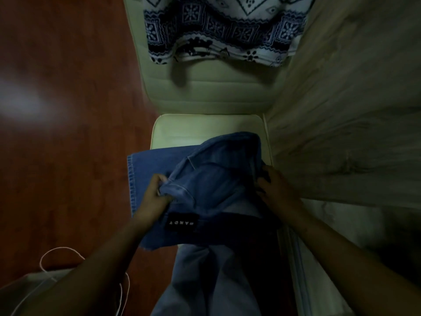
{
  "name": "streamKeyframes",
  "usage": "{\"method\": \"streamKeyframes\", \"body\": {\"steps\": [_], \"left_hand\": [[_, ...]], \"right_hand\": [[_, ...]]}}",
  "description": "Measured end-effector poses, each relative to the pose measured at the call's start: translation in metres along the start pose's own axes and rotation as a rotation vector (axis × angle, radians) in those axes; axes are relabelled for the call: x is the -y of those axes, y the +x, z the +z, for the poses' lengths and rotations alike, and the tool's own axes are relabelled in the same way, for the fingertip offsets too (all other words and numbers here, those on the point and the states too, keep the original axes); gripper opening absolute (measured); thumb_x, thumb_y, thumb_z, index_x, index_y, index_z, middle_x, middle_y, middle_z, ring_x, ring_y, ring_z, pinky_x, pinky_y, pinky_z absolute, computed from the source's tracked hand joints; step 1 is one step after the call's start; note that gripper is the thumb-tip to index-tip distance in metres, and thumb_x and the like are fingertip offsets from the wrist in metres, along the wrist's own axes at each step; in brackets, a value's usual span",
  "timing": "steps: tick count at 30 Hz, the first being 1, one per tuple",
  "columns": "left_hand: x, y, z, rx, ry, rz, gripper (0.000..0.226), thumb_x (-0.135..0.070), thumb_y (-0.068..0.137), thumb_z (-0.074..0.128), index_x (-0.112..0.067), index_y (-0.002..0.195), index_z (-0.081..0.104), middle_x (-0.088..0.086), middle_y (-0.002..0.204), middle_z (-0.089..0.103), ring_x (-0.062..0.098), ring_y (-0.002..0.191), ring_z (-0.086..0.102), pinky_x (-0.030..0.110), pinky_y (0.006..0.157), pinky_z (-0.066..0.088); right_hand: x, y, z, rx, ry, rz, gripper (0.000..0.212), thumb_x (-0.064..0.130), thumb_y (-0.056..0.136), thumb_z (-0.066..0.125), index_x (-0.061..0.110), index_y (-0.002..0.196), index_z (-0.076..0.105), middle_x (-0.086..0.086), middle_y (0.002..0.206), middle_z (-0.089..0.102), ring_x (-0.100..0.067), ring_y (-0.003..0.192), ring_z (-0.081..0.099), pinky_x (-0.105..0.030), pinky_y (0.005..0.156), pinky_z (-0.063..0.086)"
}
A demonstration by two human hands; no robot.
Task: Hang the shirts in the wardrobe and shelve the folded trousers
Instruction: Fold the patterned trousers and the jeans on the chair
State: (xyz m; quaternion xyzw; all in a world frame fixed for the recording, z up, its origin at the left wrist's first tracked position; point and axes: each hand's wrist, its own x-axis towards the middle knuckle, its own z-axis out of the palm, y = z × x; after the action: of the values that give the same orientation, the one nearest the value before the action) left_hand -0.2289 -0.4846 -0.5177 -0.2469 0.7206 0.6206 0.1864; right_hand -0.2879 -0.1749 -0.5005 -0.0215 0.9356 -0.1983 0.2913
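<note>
Blue denim trousers (211, 183) lie bunched on the pale seat of a chair (182, 131), with a black label near the waistband and one leg hanging toward me. My left hand (155, 195) grips a fold of the denim at its left side. My right hand (275, 188) holds the right edge of the same trousers, fingers curled into the cloth. A white shirt with a dark blue pattern (223, 30) is draped over the chair's backrest at the top of the view.
Reddish wooden floor (68, 133) fills the left. A pale marbled wall (341, 110) runs along the right of the chair. A light bag with a white cord handle (45, 270) sits at the bottom left.
</note>
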Motion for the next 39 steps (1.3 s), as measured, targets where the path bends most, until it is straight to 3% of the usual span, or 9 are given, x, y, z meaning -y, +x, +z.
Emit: {"method": "streamKeyframes", "body": {"steps": [5, 9, 13, 20, 24, 27, 30, 34, 39], "left_hand": [[-0.061, 0.003, -0.038, 0.045, 0.269, 0.263, 0.039, 0.006, 0.076, 0.069, -0.018, 0.097, 0.046, -0.003, 0.088, 0.055, 0.003, 0.064, 0.054, 0.021, 0.054, 0.046], [-0.08, 0.01, -0.051, -0.031, 0.748, 0.624, 0.049, -0.001, 0.075, 0.07, -0.036, 0.09, 0.039, -0.003, 0.088, 0.049, 0.013, 0.076, 0.042, 0.024, 0.058, 0.035], [-0.057, 0.002, -0.046, -0.148, 0.925, 0.772, 0.016, -0.012, 0.081, 0.055, -0.018, 0.092, 0.046, -0.002, 0.087, 0.044, 0.018, 0.078, 0.038, 0.031, 0.063, 0.029], [0.063, -0.014, -0.037, 0.283, 1.362, 0.455, 0.067, -0.027, 0.067, 0.079, -0.022, 0.124, 0.045, 0.009, 0.124, 0.05, 0.03, 0.107, 0.052, 0.043, 0.081, 0.054], [0.06, -0.004, -0.041, 0.175, 0.813, 0.193, 0.03, -0.03, 0.082, 0.053, -0.015, 0.106, 0.064, 0.004, 0.104, 0.057, 0.024, 0.092, 0.055, 0.034, 0.084, 0.049], [0.064, 0.019, -0.06, -0.153, 0.462, -0.082, 0.017, -0.034, 0.085, 0.061, -0.017, 0.081, 0.062, 0.01, 0.083, 0.061, 0.029, 0.076, 0.064, 0.042, 0.068, 0.051], [0.045, 0.017, -0.051, -0.2, 0.044, -0.224, 0.041, -0.04, 0.086, 0.064, -0.012, 0.062, 0.046, 0.005, 0.054, 0.044, 0.014, 0.04, 0.045, 0.026, 0.044, 0.037], [0.033, 0.013, -0.042, -0.061, -0.073, -0.317, 0.047, -0.048, 0.079, 0.068, -0.02, 0.053, 0.041, -0.004, 0.045, 0.036, 0.014, 0.041, 0.031, 0.024, 0.047, 0.025], [0.02, 0.017, -0.037, 0.006, -0.23, -0.409, 0.029, -0.028, 0.085, 0.066, -0.001, 0.097, 0.063, 0.008, 0.074, 0.073, 0.023, 0.064, 0.071, 0.03, 0.059, 0.054]], "right_hand": [[-0.015, 0.006, -0.048, -0.213, 0.242, -0.01, 0.024, 0.022, 0.097, 0.046, 0.001, 0.103, 0.057, -0.015, 0.094, 0.058, -0.027, 0.084, 0.057, -0.032, 0.071, 0.039], [-0.01, 0.007, -0.069, -0.366, 0.401, 0.007, 0.024, 0.016, 0.098, 0.043, 0.0, 0.114, 0.051, -0.007, 0.098, 0.053, -0.019, 0.086, 0.053, -0.023, 0.066, 0.037], [-0.005, -0.004, -0.06, -0.507, 0.49, -0.016, 0.025, 0.005, 0.095, 0.049, -0.001, 0.118, 0.045, 0.007, 0.092, 0.052, -0.004, 0.076, 0.05, -0.007, 0.065, 0.038], [-0.051, -0.022, -0.014, 0.006, -0.13, -0.117, 0.058, -0.004, 0.073, 0.071, 0.005, 0.126, 0.049, -0.028, 0.116, 0.059, -0.046, 0.102, 0.058, -0.053, 0.084, 0.05], [-0.067, -0.024, -0.003, 0.169, -0.316, -0.316, 0.088, 0.024, 0.054, 0.089, 0.012, 0.128, 0.041, -0.021, 0.113, 0.062, -0.042, 0.094, 0.064, -0.049, 0.074, 0.055], [-0.055, -0.018, -0.023, 0.157, -0.361, -0.484, 0.074, 0.063, 0.079, 0.057, 0.012, 0.132, 0.045, -0.007, 0.127, 0.053, -0.025, 0.109, 0.055, -0.033, 0.087, 0.047], [-0.034, 0.013, -0.041, 0.075, -0.334, -0.741, 0.043, 0.05, 0.098, 0.03, 0.014, 0.103, 0.052, 0.002, 0.102, 0.052, -0.008, 0.086, 0.05, -0.024, 0.071, 0.038], [-0.004, 0.075, -0.045, -0.082, -0.072, -0.516, 0.035, 0.035, 0.097, 0.038, 0.007, 0.108, 0.056, -0.002, 0.1, 0.053, -0.011, 0.09, 0.049, -0.027, 0.077, 0.034], [0.03, 0.126, -0.024, 0.35, -0.265, -0.451, 0.049, 0.034, 0.09, 0.059, 0.013, 0.133, 0.046, -0.012, 0.136, 0.045, -0.031, 0.121, 0.044, -0.04, 0.099, 0.039]]}}
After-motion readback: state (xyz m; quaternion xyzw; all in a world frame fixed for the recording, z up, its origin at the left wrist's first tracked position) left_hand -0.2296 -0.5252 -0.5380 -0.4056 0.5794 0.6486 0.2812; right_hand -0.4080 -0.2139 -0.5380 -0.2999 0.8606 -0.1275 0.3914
